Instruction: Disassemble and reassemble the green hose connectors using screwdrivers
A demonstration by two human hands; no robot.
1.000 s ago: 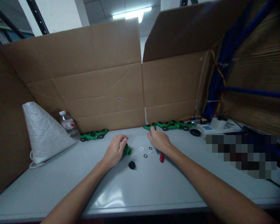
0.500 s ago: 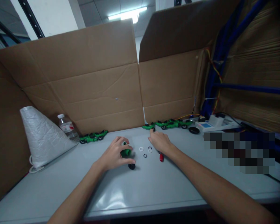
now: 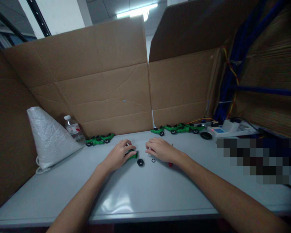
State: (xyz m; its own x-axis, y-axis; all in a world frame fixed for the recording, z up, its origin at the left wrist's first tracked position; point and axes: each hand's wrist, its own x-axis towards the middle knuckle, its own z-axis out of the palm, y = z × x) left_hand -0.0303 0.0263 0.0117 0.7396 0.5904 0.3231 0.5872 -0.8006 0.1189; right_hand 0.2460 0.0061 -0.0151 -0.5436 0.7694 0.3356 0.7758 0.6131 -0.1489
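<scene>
— Gripping what, that left hand (image 3: 118,156)?
— It is grasping a small green plastic part (image 3: 133,155), sitting mid-way across the grey table (image 3: 160,194), beside a black rubber wheel (image 3: 140,162).
— And the right hand (image 3: 161,150)?
— It is resting released, palm down, just beside a small black ring (image 3: 153,160).

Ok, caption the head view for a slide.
Left hand grips a green part, right hand beside a black ring, on a grey table.

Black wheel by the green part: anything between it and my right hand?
Only a small black ring lies on the table between the black wheel and the right hand; nothing else. The left hand holds the green part beside the wheel.
</scene>
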